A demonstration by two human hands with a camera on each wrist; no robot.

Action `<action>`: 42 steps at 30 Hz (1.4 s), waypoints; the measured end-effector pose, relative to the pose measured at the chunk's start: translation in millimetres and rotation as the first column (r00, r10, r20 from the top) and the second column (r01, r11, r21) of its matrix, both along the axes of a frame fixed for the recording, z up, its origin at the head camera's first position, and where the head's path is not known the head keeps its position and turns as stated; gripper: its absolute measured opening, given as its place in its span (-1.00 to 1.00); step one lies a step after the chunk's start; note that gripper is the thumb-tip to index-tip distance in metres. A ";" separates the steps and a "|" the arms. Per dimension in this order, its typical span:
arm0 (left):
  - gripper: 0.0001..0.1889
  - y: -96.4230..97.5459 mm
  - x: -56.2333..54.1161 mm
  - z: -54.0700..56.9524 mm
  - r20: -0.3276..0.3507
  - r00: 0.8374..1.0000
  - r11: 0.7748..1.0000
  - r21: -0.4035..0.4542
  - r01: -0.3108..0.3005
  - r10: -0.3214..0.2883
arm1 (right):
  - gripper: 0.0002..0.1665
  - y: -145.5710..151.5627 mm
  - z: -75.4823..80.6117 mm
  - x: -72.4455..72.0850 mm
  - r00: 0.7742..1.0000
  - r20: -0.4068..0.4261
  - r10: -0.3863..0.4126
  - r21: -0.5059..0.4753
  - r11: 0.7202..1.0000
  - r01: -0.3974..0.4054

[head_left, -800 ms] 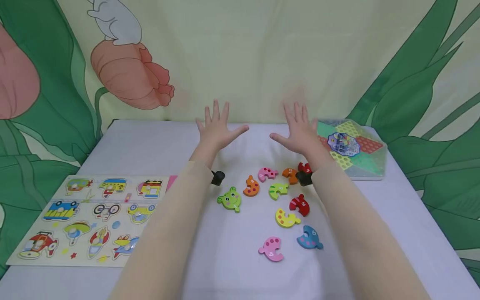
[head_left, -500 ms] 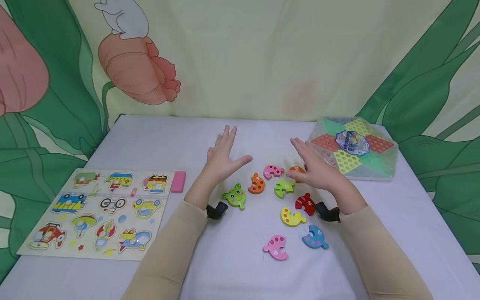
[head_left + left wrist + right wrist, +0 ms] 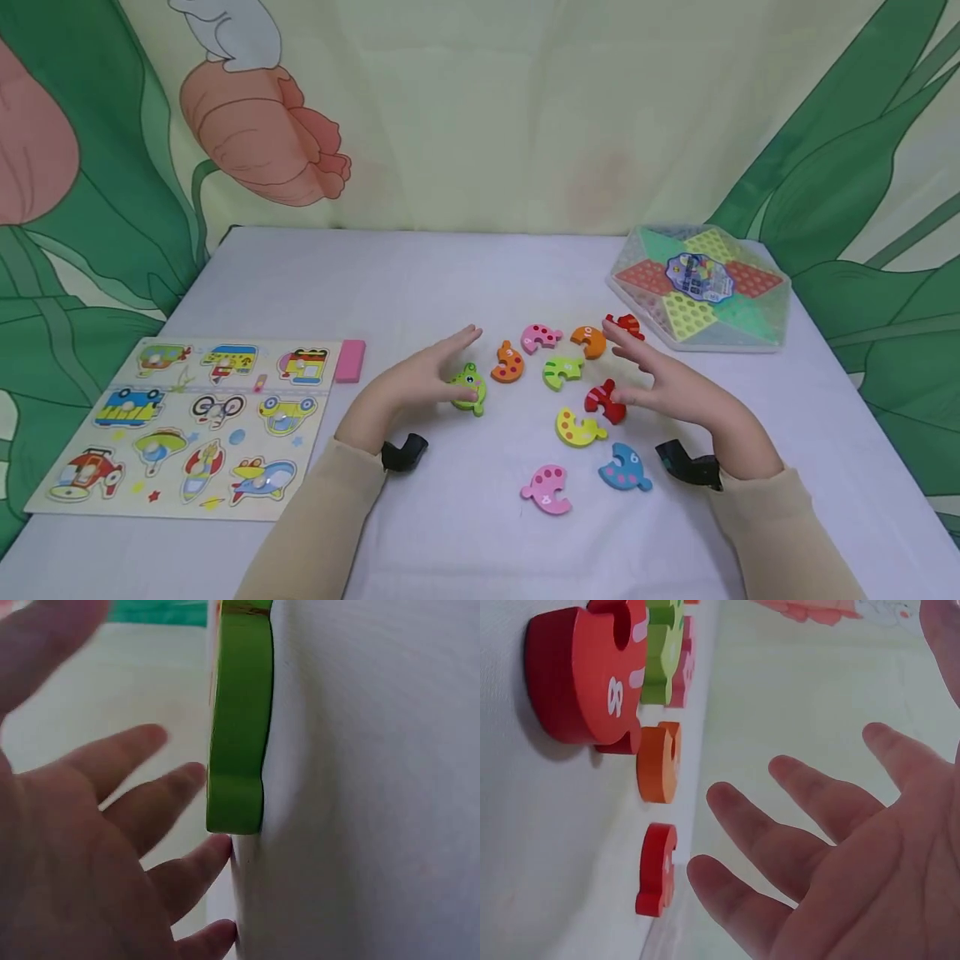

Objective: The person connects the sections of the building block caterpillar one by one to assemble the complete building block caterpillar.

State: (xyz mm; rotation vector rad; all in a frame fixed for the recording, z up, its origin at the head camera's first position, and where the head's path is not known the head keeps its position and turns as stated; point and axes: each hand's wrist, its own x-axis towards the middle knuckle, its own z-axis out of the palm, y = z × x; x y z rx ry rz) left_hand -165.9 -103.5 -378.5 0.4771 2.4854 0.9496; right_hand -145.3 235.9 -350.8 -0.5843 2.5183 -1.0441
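Green, flat frog-faced piece lies just beside my left hand, spread wide and unladen, well apart from my equally spread, unladen right hand.

White 8 on red piece, box label illegible

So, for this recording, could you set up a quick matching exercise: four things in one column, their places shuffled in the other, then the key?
1. frog-faced piece
2. vehicle picture board
3. hexagonal case
4. right hand

A. back right of the table
B. next to the red piece marked 8
C. beside the left hand
D. left side of the table

Pairs: 1-C, 2-D, 3-A, 4-B
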 end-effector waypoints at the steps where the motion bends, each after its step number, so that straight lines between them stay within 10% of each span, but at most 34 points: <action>1: -0.08 -2.0 0.2 -3.0 0.012 1.000 0.999 -0.028 0.015 -0.015 | 0.00 1.1 -1.3 -1.2 1.000 -0.005 0.003 -0.010 1.000 -0.003; 7: -0.17 -9.5 -1.9 -16.3 -0.013 0.997 0.985 -0.160 0.068 -0.071 | -0.04 7.5 -11.7 -12.1 1.000 0.015 0.008 -0.032 0.999 -0.007; 21: -0.49 -16.6 -13.0 -35.7 -0.097 0.995 0.999 0.037 0.031 -0.027 | -0.07 15.4 -22.0 -18.2 0.995 0.097 -0.019 -0.039 0.999 0.023; 42: -0.47 -14.7 -15.0 -35.7 -0.151 0.988 1.000 0.005 -0.019 0.019 | -0.15 8.7 -21.6 -14.1 0.993 0.119 -0.027 0.011 1.000 0.026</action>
